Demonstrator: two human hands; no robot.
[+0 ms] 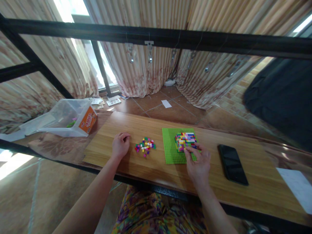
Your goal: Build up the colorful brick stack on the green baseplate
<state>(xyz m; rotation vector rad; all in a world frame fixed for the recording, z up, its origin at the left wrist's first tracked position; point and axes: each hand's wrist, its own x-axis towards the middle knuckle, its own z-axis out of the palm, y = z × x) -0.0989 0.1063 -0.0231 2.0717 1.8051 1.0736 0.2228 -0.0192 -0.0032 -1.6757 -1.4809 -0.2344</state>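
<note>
A multicoloured block of small toy building bricks (pixel 185 140) stands on a green studded baseplate (pixel 170 152) at the middle of the wooden board. My right hand (pixel 200 160) is at the block's near right corner, its thumb and fingers closed against the bricks. The fingertips partly cover that corner, so any single brick between them is hidden. To the left lies a loose scatter of small bricks (pixel 146 145) in several colours. Beside this scatter my left hand (pixel 120 146) rests on the board, fingers curled in, with no brick visible in it.
A black phone (pixel 232 164) lies right of the baseplate, and a white paper sheet (pixel 296 187) at the far right. On the left stands a clear plastic bin (pixel 70 113) with an orange label. A dark metal bar (pixel 156 39) with hanging clips crosses in front of the curtains.
</note>
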